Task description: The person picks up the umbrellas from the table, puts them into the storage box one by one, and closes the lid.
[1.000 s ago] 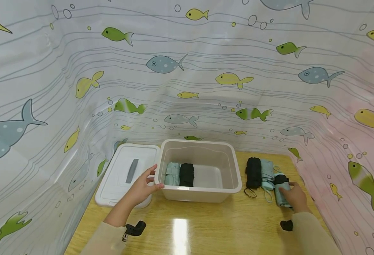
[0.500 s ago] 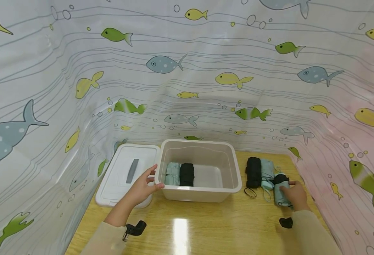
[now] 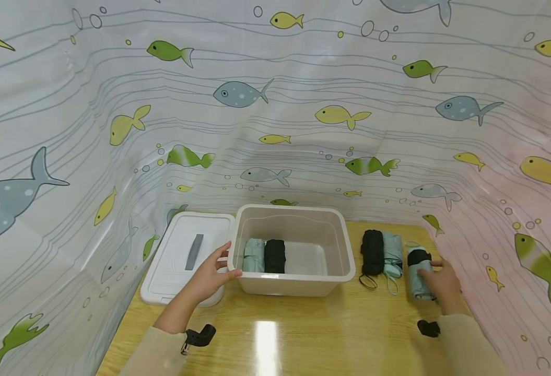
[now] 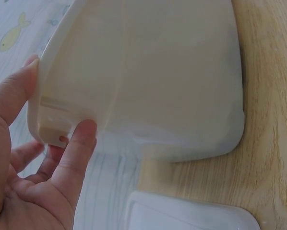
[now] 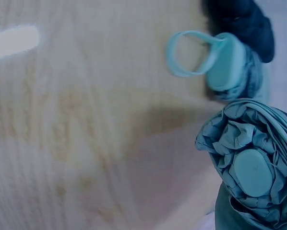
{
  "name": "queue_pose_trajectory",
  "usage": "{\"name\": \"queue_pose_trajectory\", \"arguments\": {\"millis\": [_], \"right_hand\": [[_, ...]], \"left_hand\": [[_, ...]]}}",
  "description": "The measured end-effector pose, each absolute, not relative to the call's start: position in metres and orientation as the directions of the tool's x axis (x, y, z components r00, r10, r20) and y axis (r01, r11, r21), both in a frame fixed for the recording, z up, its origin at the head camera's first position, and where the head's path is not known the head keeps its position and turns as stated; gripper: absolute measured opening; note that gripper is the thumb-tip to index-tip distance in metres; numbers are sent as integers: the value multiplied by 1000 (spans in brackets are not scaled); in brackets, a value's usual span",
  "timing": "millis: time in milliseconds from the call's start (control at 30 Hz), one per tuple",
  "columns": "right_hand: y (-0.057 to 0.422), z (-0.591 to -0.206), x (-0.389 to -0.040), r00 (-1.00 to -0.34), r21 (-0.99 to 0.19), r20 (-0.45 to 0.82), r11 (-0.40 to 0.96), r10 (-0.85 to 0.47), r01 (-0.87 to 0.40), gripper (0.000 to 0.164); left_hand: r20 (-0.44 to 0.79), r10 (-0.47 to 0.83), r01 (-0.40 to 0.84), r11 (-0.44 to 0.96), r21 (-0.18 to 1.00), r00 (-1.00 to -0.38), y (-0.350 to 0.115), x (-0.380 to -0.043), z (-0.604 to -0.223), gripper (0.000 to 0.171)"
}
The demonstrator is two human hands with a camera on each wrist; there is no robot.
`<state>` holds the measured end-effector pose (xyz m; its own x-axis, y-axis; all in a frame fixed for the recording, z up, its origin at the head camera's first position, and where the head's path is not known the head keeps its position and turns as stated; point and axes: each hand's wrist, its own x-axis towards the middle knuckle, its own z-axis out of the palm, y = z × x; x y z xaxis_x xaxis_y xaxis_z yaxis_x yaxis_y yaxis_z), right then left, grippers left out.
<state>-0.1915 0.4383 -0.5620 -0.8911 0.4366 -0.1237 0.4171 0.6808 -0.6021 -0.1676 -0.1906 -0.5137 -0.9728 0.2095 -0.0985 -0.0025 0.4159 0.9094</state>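
Note:
My left hand (image 3: 211,274) holds the front left corner of a beige storage box (image 3: 289,286), thumb on the rim and fingers along the outer wall (image 4: 148,81). Inside the box lie a pale green folding umbrella (image 3: 254,255) and a black folding umbrella (image 3: 275,256), side by side at the left. At the table's right side, my right hand (image 3: 446,284) grips a pale green folding umbrella (image 3: 421,282) with a black band. Its ribbed end and round cap (image 5: 253,172) face the right wrist camera, where that hand is hidden.
Left of the held umbrella lie a black umbrella (image 3: 373,253) and a pale green umbrella (image 3: 392,249), both with wrist loops. A white lid (image 3: 169,274) with a grey handle rests left of the box. A fish-print curtain (image 3: 275,156) surrounds the wooden table (image 3: 331,334).
My right hand has shifted slightly right with the banded umbrella, opening a gap to the pale green one beside it. My left hand stays on the box corner.

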Motion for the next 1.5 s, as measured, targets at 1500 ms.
{"name": "queue_pose_trajectory", "arguments": {"millis": [1500], "right_hand": [[308, -393, -213, -999, -622, 30, 781, -40, -50, 52]], "left_hand": [[-101, 214, -10, 388, 922, -972, -191, -170, -513, 93]]}}
